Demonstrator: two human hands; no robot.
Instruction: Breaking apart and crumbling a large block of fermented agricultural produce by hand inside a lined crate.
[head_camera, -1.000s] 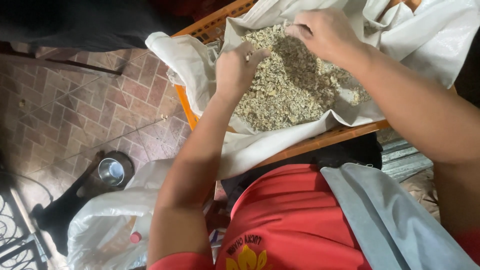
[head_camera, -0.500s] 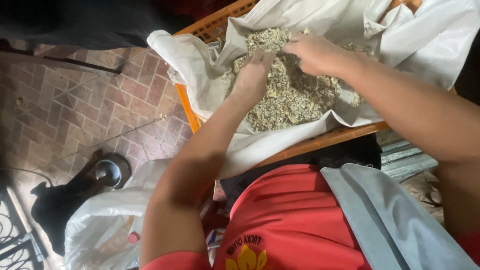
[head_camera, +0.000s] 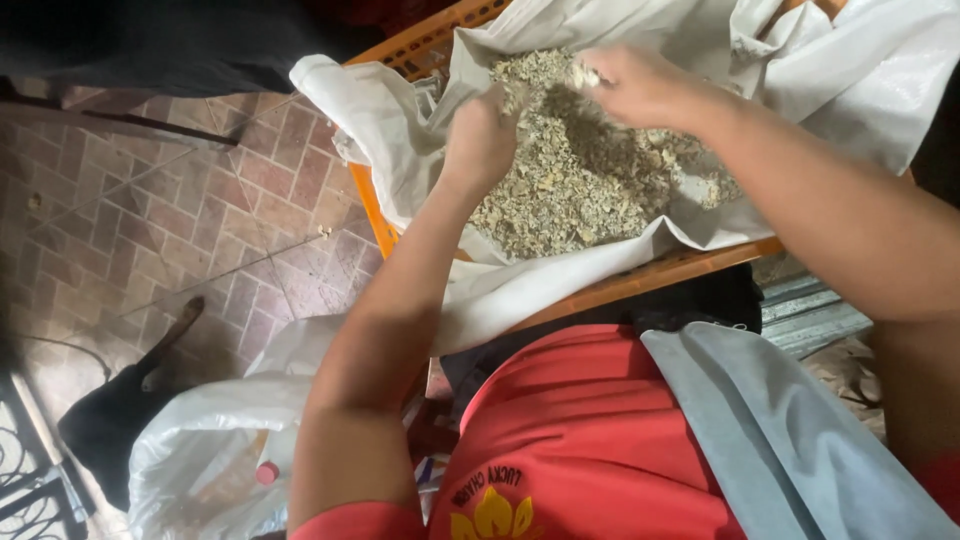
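The left hand (head_camera: 482, 135) rests nearer, curled loosely into the near-left edge of the dried flake heap (head_camera: 590, 185). The right hand (head_camera: 640, 85) lies farther, pinching flakes at the heap's far side. The heap sits in white sacking (head_camera: 520, 290) lining the orange crate (head_camera: 640, 285).

One view only, head cam, so no second view shares any of the scene. Looks steeply down from the wearer's head, over the red shirt (head_camera: 590, 430) at bottom of frame and out along both forearms. Close range: left hand (head_camera: 482, 140) and right hand (head_camera: 640, 85) sit in the upper half, over a cloth-lined orange crate (head_camera: 640, 285). Brick floor (head_camera: 150, 220) fills the left side, farther off. Frame seems rolled a bit, crate edge runs diagonal. Top left is dark, hard to read.
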